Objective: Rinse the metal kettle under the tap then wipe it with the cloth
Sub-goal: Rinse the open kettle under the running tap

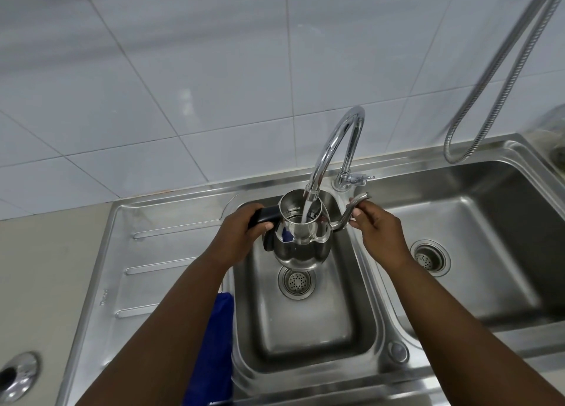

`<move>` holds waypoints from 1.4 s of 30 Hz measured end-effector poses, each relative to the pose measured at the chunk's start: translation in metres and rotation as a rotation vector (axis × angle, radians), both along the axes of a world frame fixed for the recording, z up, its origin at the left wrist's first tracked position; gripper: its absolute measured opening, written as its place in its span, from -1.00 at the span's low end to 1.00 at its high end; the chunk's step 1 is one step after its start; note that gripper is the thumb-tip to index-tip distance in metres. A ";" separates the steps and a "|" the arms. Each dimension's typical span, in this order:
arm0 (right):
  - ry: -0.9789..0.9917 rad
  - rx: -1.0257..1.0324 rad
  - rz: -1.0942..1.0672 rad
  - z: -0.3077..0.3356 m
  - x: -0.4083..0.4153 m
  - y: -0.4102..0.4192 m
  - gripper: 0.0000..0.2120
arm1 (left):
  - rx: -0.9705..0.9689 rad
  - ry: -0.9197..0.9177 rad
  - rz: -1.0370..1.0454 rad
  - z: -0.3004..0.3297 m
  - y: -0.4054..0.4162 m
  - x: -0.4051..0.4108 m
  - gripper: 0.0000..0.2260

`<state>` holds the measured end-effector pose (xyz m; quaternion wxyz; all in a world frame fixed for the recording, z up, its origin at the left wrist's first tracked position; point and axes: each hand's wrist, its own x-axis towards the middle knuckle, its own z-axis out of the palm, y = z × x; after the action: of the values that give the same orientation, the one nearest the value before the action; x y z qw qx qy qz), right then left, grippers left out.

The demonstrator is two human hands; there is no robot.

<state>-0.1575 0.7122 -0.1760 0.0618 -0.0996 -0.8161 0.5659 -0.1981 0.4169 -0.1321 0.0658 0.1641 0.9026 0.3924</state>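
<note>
A shiny metal kettle (301, 243) with a black handle and a thin curved spout is held upright above the left sink basin (305, 323). Water runs from the chrome gooseneck tap (333, 149) straight into the kettle's open top. My left hand (241, 237) grips the black handle on the kettle's left. On the right, my right hand (377, 228) holds the spout. A blue cloth (214, 344) lies on the draining board by the basin's left rim, partly hidden under my left forearm.
A second basin (489, 252) with its own drain lies to the right. The ribbed steel draining board (146, 268) stretches left. A flexible metal hose (504, 78) hangs down at the upper right. White tiles cover the wall behind. A round metal fitting (18, 375) sits in the counter at the lower left.
</note>
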 end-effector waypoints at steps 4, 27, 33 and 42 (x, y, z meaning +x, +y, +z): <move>-0.001 -0.001 -0.002 0.000 0.000 -0.001 -0.80 | -0.009 -0.004 0.002 0.000 -0.001 0.000 -0.80; -0.017 0.002 -0.012 0.005 0.003 -0.005 -0.81 | -0.005 0.007 0.002 -0.008 -0.005 -0.002 -0.81; -0.015 0.006 -0.010 0.006 0.003 -0.005 -0.83 | 0.002 0.012 -0.008 -0.011 -0.006 -0.004 -0.82; -0.028 -0.013 -0.020 0.005 0.002 -0.007 -0.84 | 0.002 0.009 -0.010 -0.014 -0.010 -0.006 -0.80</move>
<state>-0.1550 0.7055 -0.1707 0.0553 -0.1162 -0.8121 0.5692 -0.2041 0.4070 -0.1459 0.0638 0.1706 0.9016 0.3925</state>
